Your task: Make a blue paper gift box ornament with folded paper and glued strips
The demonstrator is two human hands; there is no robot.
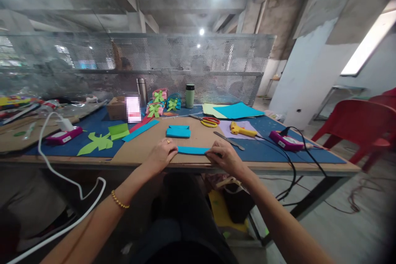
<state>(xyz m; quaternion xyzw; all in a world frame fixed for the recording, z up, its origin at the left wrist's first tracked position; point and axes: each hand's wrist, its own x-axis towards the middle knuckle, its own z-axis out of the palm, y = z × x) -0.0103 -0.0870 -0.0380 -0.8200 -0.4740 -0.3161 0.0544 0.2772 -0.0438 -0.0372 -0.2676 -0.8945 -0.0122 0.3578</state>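
A narrow blue strip (193, 150), paper or thin foam by its look, stretches level between my hands above the front of the cardboard sheet (136, 152). My left hand (162, 154) pinches its left end. At the other end, my right hand (223, 156) has thumb and fingers closed on it. Just beyond the strip lies a folded blue piece (178, 132) with a notched top. A longer blue strip (141, 130) rests on the board to the left, beside a red strip (142, 124). To the right is a metal ruler-like blade (229, 140).
Yellow-handled scissors (210, 122) and a yellow glue gun (243, 129) lie at right, its cable trailing to a purple power strip (286, 140). Green cut-outs (97, 142) are at left. Finished-looking bowed pieces (157, 103), a steel flask (142, 90) and a green bottle (189, 97) stand behind.
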